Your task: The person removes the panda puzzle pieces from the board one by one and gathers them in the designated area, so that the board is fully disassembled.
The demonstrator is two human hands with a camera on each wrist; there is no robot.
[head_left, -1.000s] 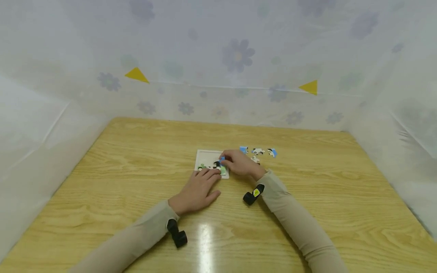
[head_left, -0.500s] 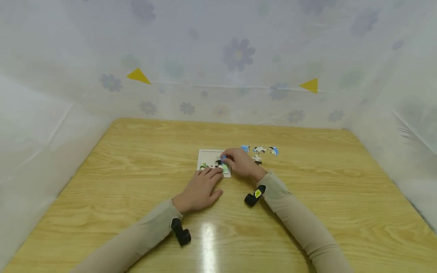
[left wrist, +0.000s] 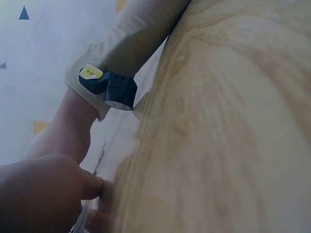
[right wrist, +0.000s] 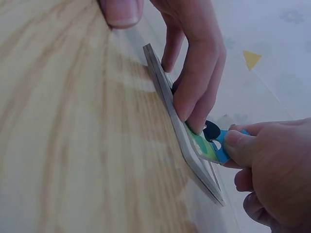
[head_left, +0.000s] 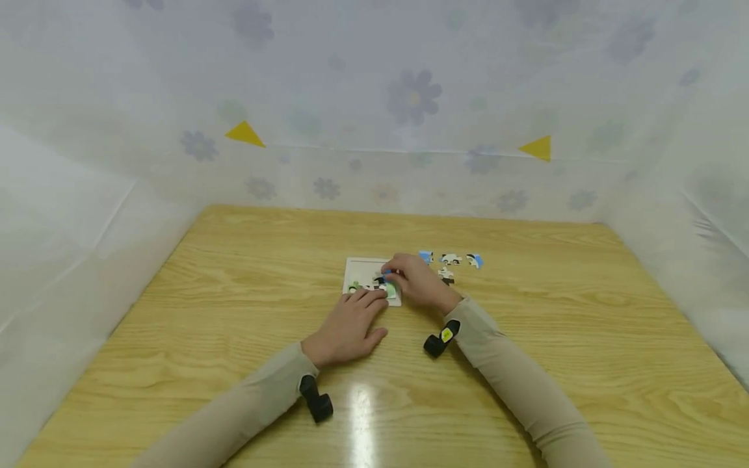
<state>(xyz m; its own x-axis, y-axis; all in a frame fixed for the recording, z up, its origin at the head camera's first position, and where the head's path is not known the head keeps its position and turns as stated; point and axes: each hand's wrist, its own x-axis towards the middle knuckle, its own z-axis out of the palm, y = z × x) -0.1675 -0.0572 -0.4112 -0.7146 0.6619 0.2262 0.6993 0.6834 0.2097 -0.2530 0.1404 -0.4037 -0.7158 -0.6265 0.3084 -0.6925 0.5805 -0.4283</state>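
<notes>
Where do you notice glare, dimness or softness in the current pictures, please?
Head view: a bright glare streak on the table, low in the frame; left wrist view: the left hand looks dark, the table's grain soft; right wrist view: grain soft too, the blue puzzle piece somewhat crisper.

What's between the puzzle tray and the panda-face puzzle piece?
In the head view, the right hand and a mostly blue puzzle piece lie between them.

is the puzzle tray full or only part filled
Only part filled: the puzzle tray shows a bare far-left area in the head view, and loose pieces lie on the table to its right.
</notes>
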